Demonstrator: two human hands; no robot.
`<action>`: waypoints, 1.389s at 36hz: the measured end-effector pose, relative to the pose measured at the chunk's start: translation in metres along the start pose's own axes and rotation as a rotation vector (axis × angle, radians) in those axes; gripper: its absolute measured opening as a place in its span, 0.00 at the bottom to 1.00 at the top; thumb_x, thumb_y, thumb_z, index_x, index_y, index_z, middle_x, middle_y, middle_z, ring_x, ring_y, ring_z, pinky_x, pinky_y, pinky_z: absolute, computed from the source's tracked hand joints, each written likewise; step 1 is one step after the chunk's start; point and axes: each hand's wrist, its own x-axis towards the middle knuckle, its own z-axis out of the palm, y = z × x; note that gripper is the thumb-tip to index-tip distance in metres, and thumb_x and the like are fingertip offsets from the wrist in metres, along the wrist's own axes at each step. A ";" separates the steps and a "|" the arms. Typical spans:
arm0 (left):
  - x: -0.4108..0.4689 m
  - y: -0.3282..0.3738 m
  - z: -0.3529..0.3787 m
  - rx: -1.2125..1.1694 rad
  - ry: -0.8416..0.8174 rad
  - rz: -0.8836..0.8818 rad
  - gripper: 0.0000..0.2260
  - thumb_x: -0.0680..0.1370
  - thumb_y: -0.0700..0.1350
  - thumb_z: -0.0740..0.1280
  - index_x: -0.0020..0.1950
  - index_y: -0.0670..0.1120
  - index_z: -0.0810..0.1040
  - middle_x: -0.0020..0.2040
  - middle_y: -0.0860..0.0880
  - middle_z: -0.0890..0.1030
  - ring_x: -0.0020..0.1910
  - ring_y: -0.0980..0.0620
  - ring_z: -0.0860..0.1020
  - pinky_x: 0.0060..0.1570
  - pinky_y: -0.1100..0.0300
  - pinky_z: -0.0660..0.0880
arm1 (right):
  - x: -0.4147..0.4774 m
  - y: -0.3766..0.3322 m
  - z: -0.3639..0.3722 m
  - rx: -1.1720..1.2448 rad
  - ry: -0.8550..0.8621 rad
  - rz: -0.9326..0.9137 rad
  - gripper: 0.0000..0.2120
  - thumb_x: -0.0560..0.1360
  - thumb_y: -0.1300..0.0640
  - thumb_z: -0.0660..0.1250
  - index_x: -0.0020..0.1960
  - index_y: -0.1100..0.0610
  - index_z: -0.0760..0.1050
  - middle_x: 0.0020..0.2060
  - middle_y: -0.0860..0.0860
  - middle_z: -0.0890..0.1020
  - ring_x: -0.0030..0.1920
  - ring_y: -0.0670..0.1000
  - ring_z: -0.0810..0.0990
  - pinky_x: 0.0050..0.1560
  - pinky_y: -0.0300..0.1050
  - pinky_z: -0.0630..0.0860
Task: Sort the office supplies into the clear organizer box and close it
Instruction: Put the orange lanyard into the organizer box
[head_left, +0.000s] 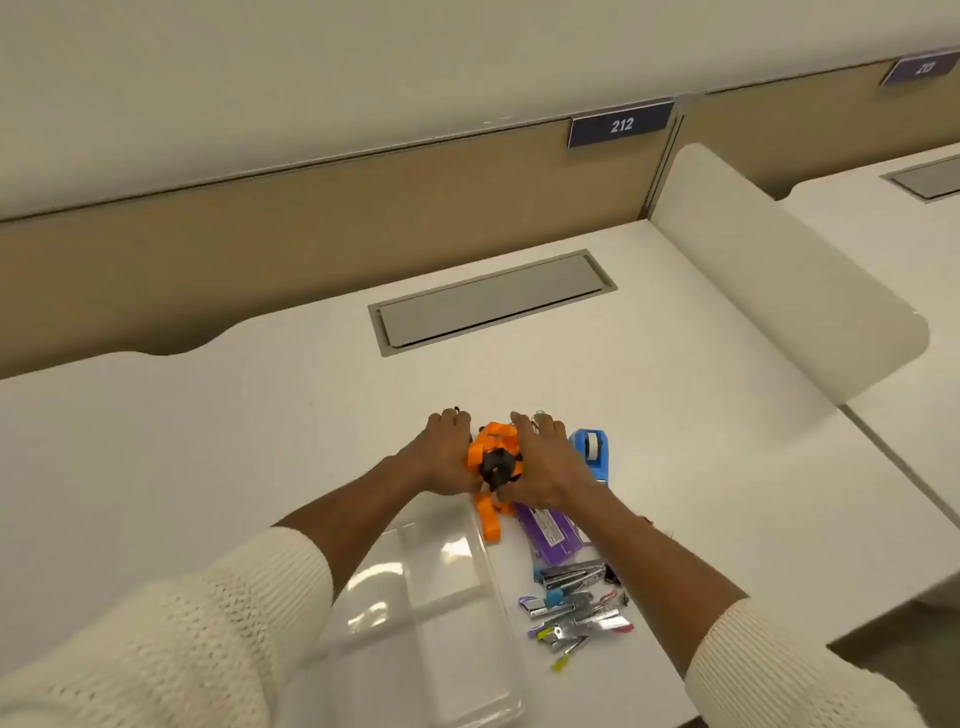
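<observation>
An orange lanyard bundle (491, 452) with a black clip lies on the white desk between my hands. My left hand (441, 457) cups its left side and my right hand (540, 467) presses on its right side; both close around it. One orange strap end hangs toward the clear organizer box (447, 613), which lies open in front of me with divided compartments. Right of the box lie a purple packet (553, 535), a blue tape dispenser (592, 452) and a heap of several small staplers and clips (571, 608).
A grey cable hatch (493, 301) is set into the desk behind the supplies. A white side divider (779, 291) stands at the right, with a tan back panel and a label reading 212 (621, 124). The desk's front edge runs near the box.
</observation>
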 end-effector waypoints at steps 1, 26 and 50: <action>0.002 0.002 0.000 0.000 -0.012 -0.014 0.41 0.66 0.58 0.78 0.72 0.43 0.65 0.69 0.41 0.69 0.67 0.43 0.68 0.60 0.51 0.73 | 0.004 -0.001 0.001 -0.010 -0.016 0.005 0.56 0.63 0.37 0.79 0.80 0.53 0.54 0.75 0.60 0.64 0.74 0.62 0.65 0.66 0.57 0.73; -0.034 0.007 -0.051 -0.435 0.373 -0.122 0.06 0.73 0.41 0.77 0.46 0.40 0.83 0.43 0.42 0.85 0.41 0.45 0.82 0.42 0.56 0.77 | 0.038 -0.046 -0.036 0.130 0.203 -0.164 0.23 0.68 0.48 0.80 0.60 0.52 0.80 0.49 0.55 0.84 0.47 0.55 0.82 0.46 0.45 0.73; -0.145 0.015 0.014 -0.498 0.130 -0.405 0.18 0.77 0.44 0.71 0.63 0.43 0.70 0.54 0.44 0.81 0.51 0.45 0.82 0.49 0.53 0.80 | -0.065 -0.097 0.026 0.010 0.025 -0.264 0.21 0.74 0.56 0.70 0.65 0.53 0.73 0.53 0.54 0.79 0.51 0.57 0.80 0.48 0.51 0.79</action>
